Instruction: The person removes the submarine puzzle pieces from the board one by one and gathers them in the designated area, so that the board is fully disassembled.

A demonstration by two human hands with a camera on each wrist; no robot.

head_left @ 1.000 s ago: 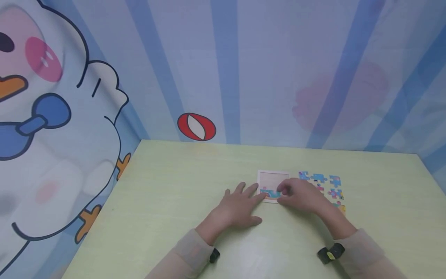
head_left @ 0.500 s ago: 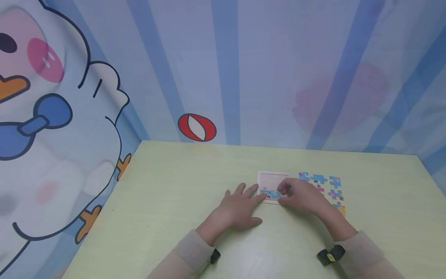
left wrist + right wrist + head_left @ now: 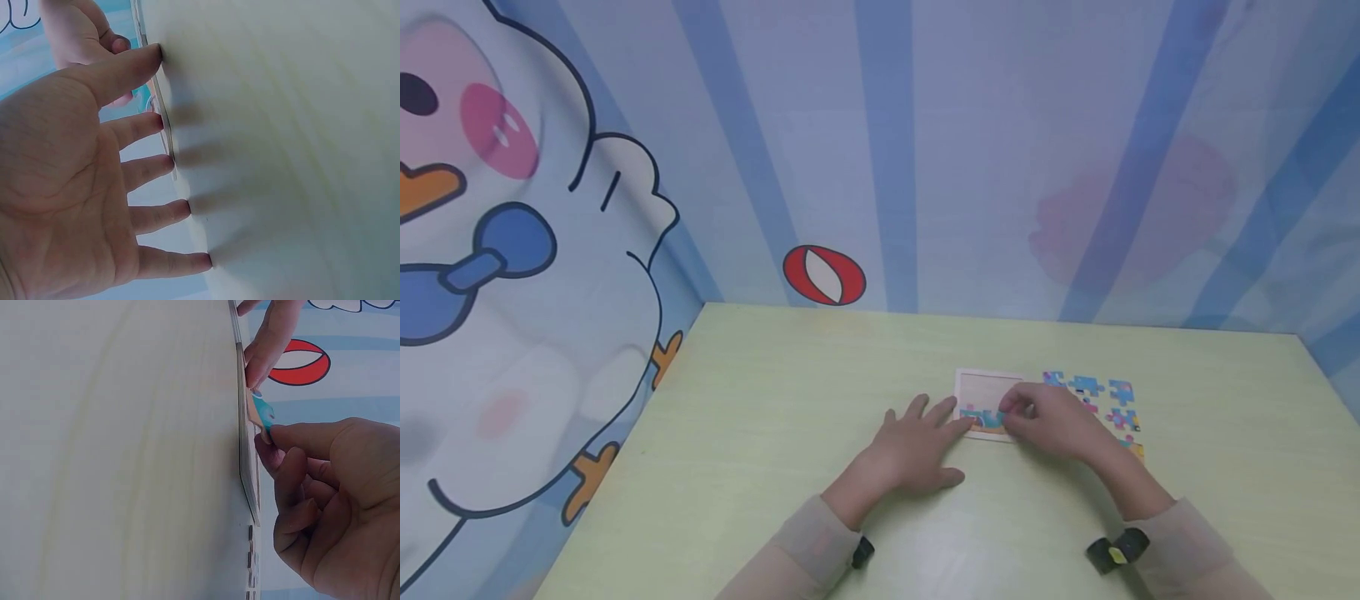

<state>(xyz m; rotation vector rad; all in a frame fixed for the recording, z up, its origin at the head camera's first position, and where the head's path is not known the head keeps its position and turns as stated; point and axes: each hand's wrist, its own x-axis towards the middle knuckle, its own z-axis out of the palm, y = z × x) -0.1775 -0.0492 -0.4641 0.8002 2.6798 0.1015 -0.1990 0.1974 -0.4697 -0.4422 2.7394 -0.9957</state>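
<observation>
A square jigsaw puzzle tray point(image 3: 988, 387) with a pale rim lies on the table, its lower strip filled with blue and orange pieces and its upper part bare. My left hand point(image 3: 917, 450) spreads flat beside it, index fingertip over the tray's lower left; the left wrist view shows straight fingers touching down along the tray edge point(image 3: 164, 109). With thumb and index finger, my right hand point(image 3: 1054, 421) pinches a teal and orange puzzle piece point(image 3: 263, 412) at the tray's lower right. In the right wrist view that piece tilts up from the tray, its far end by a left fingertip.
Several loose puzzle pieces point(image 3: 1122, 391) lie in rows right of the tray, some hidden behind my right hand. The pale table point(image 3: 760, 417) ends at a striped blue backdrop point(image 3: 970, 167) printed with a cartoon bird and a red ball.
My right hand has shifted very slightly to the right at the tray's lower right, and its thumb has drawn closer to the index finger. The left hand stays in place.
</observation>
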